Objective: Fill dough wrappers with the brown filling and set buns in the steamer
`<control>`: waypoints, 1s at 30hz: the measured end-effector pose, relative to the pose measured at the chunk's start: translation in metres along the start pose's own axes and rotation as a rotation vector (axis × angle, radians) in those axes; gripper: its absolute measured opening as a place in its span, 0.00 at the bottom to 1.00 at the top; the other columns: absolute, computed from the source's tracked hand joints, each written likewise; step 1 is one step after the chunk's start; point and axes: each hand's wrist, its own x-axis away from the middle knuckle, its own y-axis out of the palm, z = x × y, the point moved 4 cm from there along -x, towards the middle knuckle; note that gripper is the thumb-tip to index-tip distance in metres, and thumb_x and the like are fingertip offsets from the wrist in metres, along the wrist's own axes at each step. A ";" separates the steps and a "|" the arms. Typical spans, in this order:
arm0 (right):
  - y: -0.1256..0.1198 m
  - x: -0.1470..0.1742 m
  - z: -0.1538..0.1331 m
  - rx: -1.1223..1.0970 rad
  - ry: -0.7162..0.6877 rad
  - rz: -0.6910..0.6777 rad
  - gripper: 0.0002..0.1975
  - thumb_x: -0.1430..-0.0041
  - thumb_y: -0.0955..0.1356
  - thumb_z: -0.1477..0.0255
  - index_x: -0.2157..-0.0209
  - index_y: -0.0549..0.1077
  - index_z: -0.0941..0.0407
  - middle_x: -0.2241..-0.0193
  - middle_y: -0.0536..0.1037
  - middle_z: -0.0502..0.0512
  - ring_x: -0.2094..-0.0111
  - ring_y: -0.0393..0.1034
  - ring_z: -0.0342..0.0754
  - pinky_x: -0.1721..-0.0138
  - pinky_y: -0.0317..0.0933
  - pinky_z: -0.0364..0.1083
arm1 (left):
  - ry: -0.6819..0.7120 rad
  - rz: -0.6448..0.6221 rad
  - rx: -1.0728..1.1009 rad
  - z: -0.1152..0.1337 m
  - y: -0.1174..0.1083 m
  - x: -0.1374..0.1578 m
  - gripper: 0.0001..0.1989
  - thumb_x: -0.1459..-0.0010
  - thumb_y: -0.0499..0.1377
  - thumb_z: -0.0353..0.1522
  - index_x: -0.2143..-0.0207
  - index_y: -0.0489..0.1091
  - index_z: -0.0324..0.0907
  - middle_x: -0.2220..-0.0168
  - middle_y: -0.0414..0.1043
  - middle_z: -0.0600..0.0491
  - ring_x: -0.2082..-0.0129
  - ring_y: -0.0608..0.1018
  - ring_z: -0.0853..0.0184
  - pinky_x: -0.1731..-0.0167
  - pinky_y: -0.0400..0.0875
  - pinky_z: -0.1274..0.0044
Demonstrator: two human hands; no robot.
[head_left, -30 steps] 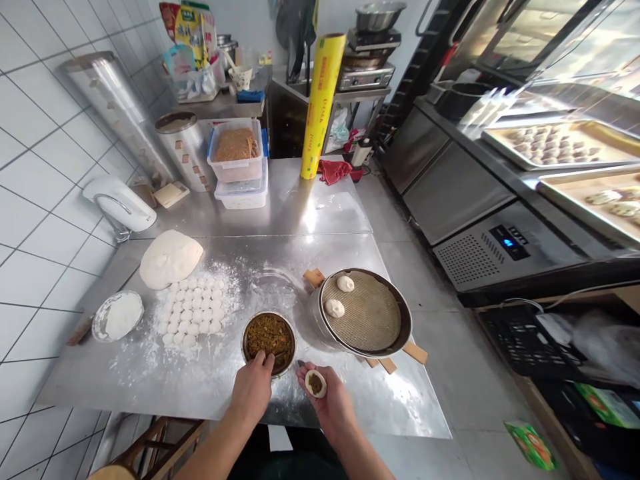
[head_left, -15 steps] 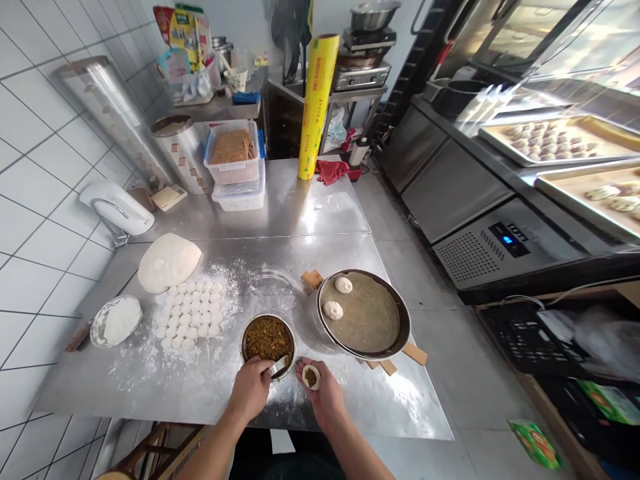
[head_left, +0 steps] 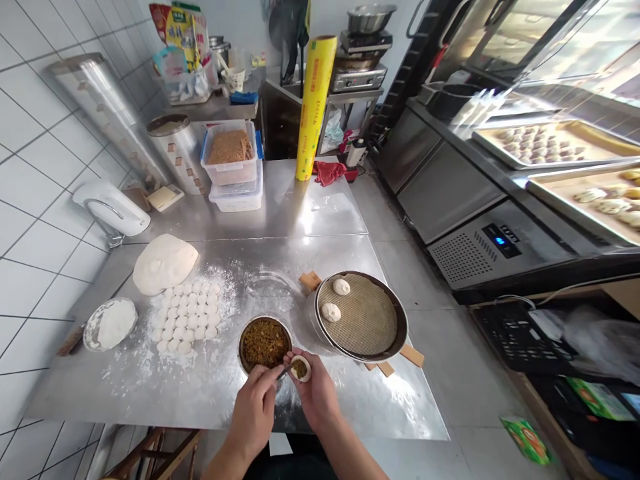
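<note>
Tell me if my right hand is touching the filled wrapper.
Touching. The head view shows the wrapper resting in the cupped right hand, with no gap.

The left hand [head_left: 256, 400] holds a thin spatula [head_left: 285, 371] at a dough wrapper [head_left: 307, 375] (brown filling [head_left: 299, 368] inside) cupped in the right hand [head_left: 316, 390]; just beyond the left hand stands a metal bowl [head_left: 241, 343].

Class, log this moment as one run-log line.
Left hand: grips spatula at dough wrapper | Right hand: cradles dough wrapper, filling in it | Bowl: holds filling | Mesh liner: two dough buns
</note>
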 end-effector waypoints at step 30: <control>0.024 0.032 -0.019 -0.235 0.167 -0.181 0.15 0.49 0.78 0.61 0.63 0.83 0.56 0.65 0.84 0.58 0.55 0.78 0.58 0.47 0.71 0.53 | 0.400 0.151 -0.389 0.021 -0.014 0.034 0.29 0.31 0.49 0.23 0.30 0.64 0.47 0.47 0.74 0.41 0.48 0.81 0.58 0.51 0.82 0.67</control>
